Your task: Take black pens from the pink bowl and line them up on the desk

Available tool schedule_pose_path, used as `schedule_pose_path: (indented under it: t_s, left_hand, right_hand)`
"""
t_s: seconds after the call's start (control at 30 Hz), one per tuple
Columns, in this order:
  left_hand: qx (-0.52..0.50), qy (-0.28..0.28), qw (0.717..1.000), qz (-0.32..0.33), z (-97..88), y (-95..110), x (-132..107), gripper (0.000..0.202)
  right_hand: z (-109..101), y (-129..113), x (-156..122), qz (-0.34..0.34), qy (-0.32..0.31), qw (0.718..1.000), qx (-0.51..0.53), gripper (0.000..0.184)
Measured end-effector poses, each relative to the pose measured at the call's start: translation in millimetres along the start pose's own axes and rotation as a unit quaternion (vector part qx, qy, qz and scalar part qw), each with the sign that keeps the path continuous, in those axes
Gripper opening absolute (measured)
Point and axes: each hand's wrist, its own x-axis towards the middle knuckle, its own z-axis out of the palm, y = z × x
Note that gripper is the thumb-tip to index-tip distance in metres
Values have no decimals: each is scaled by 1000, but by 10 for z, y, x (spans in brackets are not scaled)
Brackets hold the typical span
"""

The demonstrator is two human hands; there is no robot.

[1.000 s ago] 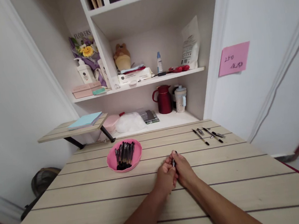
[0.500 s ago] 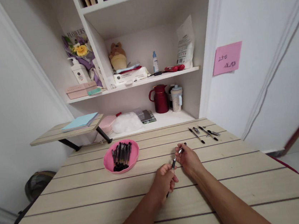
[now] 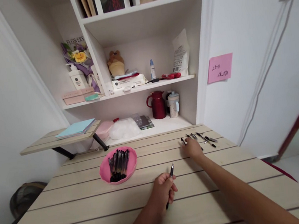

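My left hand (image 3: pixel 162 191) is closed round a black pen (image 3: pixel 169 181) whose tip points up and away, low over the wooden table (image 3: pixel 95 204). My right hand (image 3: pixel 193 148) is stretched out to the far right of the table, fingers closed on a small dark pen part (image 3: pixel 183 141). It sits right beside a row of loose pen pieces (image 3: pixel 202 139). A pink bowl (image 3: pixel 104 174) with several black pens stands to the left.
Behind the table are white shelves holding a red jug (image 3: pixel 157 105), a white cup (image 3: pixel 173 104), a plastic bag (image 3: pixel 124 128) and bottles. A small side table with a blue notebook (image 3: pixel 74 128) stands at the left. A pink note (image 3: pixel 219 68) hangs on the wall.
My hands came apart: the right one pulled a small part off the pen and carried it away to the loose pieces at the far right. The left hand stayed with the pen.
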Motion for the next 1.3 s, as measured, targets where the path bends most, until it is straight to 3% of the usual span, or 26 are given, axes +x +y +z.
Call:
schedule_pose_path:
  t_s: [0.17, 0.33, 0.77, 0.97, 1.1, 1.23, 1.3]
  left_hand:
    - [3, -10, 1000, 7, -5, -16, 16, 31]
    - [7, -11, 1000, 17, -3, -16, 12, 32]
    - [0, -6, 1000, 9, -6, -22, 13, 29]
    - [-5, -8, 1000, 0, -25, -38, 39, 34]
    - [-16, -2, 1000, -4, -25, -25, 39, 36]
    - [-35, 8, 999, 3, -6, 4, 17, 35]
    - [-45, 17, 999, 7, 5, 14, 7, 35]
  right_hand:
    - [-34, 81, 257, -9, 2, 992, -127, 20]
    - [29, 138, 353, -15, -2, 981, -191, 24]
    - [9, 141, 252, -36, -7, 978, -205, 24]
    - [-47, 45, 28, -51, -12, 990, -131, 18]
    - [-6, -92, -266, -78, -51, 995, -28, 9]
    - [104, -270, -694, -75, -115, 986, 92, 30]
    - [147, -349, -906, -37, -166, 963, 209, 44]
